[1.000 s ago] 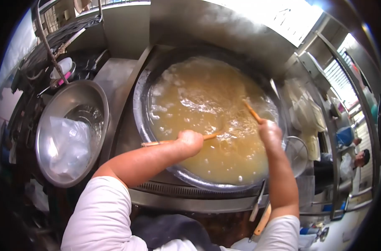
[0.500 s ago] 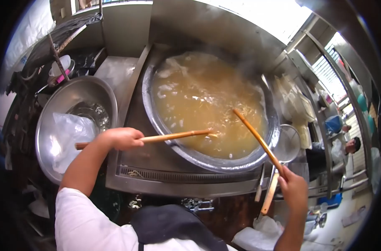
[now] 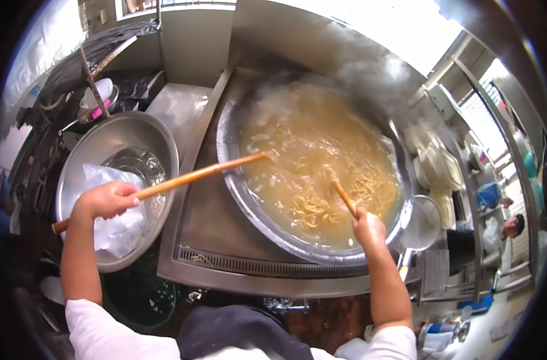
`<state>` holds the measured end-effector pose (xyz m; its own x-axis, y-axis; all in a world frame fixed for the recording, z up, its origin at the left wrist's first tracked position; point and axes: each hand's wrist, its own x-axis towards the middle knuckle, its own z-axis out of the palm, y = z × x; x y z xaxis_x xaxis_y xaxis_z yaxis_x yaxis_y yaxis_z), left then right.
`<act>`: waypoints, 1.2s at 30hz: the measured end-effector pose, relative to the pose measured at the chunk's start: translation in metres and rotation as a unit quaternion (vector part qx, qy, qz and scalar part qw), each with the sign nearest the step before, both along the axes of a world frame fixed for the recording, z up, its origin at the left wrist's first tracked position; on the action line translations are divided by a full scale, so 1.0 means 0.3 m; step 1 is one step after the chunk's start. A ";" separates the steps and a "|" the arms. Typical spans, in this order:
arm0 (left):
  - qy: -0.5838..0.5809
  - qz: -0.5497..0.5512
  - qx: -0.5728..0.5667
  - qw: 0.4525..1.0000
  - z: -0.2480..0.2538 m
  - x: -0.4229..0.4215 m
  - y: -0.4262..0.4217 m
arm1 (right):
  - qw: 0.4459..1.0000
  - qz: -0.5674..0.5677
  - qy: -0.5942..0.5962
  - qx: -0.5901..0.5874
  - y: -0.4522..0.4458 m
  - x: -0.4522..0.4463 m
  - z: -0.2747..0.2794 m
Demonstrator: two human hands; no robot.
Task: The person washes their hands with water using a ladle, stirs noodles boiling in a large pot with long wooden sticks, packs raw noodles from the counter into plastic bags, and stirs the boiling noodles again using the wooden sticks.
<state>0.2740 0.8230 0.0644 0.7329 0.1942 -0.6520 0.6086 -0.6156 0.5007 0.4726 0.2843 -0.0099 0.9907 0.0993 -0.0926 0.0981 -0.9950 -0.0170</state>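
Observation:
My left hand (image 3: 109,200) is closed around a long wooden stick (image 3: 195,174), above the steel bowl. The stick's far tip reaches the cloudy, steaming broth at the left of a wide cooking pot (image 3: 240,201). A second wooden stick (image 3: 344,197) is gripped by my right hand (image 3: 369,229), over the pot's near right part. That stick's tip points down and away at the surface. Yellow noodles (image 3: 312,210) show in the broth around it, bunched at the near side and the right.
A large steel bowl (image 3: 160,135) at left holds a clear plastic bag (image 3: 118,231) and some water. Right of the pot is a round strainer (image 3: 426,222). Below the bowl stands a dark green tub (image 3: 138,300). A person (image 3: 465,249) is at far right.
My left hand has moved left and slightly down, its stick's tip left and up. My right hand has come up and left over the pot. More noodles have surfaced.

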 end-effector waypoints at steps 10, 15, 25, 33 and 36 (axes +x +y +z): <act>-0.043 -0.140 0.297 0.944 -0.117 0.757 -0.246 | 0.900 -0.082 0.108 0.414 -0.220 0.216 -0.332; -0.125 -0.180 0.360 0.907 -0.337 1.147 -0.596 | 0.891 -0.196 0.100 0.397 -0.753 -0.209 0.241; -0.190 -0.231 0.352 0.887 -0.337 1.280 -1.031 | 0.965 -0.189 0.109 0.144 -0.781 -0.281 0.667; -0.180 -0.292 0.313 0.886 -0.352 0.986 -1.056 | 0.997 -0.061 -0.053 -0.004 -0.342 0.262 -0.088; -0.158 -0.301 0.303 0.890 -0.335 0.861 -1.021 | 0.995 -0.101 -0.016 -0.006 -0.315 0.172 -0.127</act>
